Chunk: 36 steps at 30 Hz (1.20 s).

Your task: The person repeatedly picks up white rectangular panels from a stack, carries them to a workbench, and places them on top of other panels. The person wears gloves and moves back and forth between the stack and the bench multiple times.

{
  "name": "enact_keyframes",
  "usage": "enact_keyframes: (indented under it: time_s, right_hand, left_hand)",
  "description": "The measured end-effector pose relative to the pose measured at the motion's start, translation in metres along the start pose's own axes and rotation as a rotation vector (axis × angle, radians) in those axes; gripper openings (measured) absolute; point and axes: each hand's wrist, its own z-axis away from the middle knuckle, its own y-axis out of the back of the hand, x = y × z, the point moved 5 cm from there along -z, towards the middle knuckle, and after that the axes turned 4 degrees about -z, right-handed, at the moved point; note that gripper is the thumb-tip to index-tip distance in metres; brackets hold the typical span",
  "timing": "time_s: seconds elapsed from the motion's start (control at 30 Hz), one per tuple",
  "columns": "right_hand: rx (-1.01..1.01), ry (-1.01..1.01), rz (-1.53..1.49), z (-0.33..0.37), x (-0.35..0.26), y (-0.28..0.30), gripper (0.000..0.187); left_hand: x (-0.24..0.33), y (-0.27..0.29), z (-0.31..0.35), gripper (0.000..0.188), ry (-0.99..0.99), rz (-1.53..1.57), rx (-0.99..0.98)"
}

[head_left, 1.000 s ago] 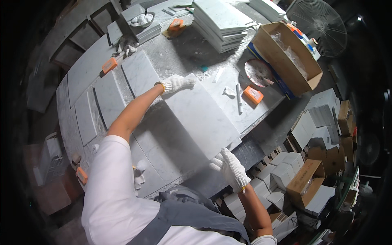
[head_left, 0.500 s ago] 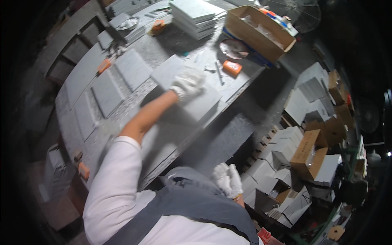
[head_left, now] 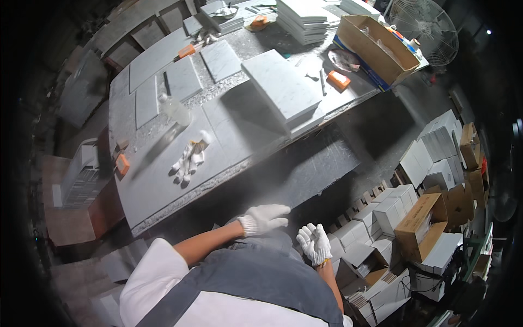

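My left hand (head_left: pixel 265 219), in a white knit glove, hovers before my grey apron (head_left: pixel 239 267) with its fingers stretched out and nothing in it. To its right my right hand (head_left: pixel 315 244), gloved the same way, is raised with the fingers apart and slightly bent, also holding nothing. Beyond them, near the table's edge, lies a short stack of white marble-like tiles (head_left: pixel 283 84). A pair of white gloves (head_left: pixel 190 158) rests on the dusty table (head_left: pixel 229 122), close to a clear plastic bottle (head_left: pixel 175 110).
An orange block-shaped object (head_left: pixel 339 80) sits beside a cardboard box (head_left: pixel 376 49). A taller tile stack (head_left: pixel 301 22) and single tiles (head_left: pixel 220 60) occupy the far side. A fan (head_left: pixel 425 30) stands beyond. White cartons and an open brown box (head_left: pixel 419 226) fill the right.
My left hand has left the top of the tile stack and come back before my apron. My right hand has opened its fingers more. The view has shifted, showing the gloves and bottle.
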Motion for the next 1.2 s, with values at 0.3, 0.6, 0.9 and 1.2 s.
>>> enact_keyframes:
  time_s: [0.3, 0.6, 0.9, 1.2]
  right_hand:
    - [-0.343, -0.176, 0.134, -0.03, 0.039, -0.002, 0.037]
    - [-0.469, -0.246, 0.695, -0.058, 0.136, -0.028, 0.038]
    - [-0.466, -0.738, 0.734, -0.051, 0.397, -0.061, 0.043]
    - [-0.671, -0.567, 1.504, 0.0, 0.646, -0.113, 0.038]
  left_hand:
    - [-0.019, -0.016, 0.099, 0.037, 0.289, -0.302, -0.199]
    - [-0.043, -0.031, 0.224, 0.037, 0.464, -0.211, 0.064]
    - [-0.111, -0.064, 0.458, 0.026, 0.672, -0.196, 0.19]
    - [-0.172, -0.133, 0.714, 0.039, 1.167, 0.246, 0.539]
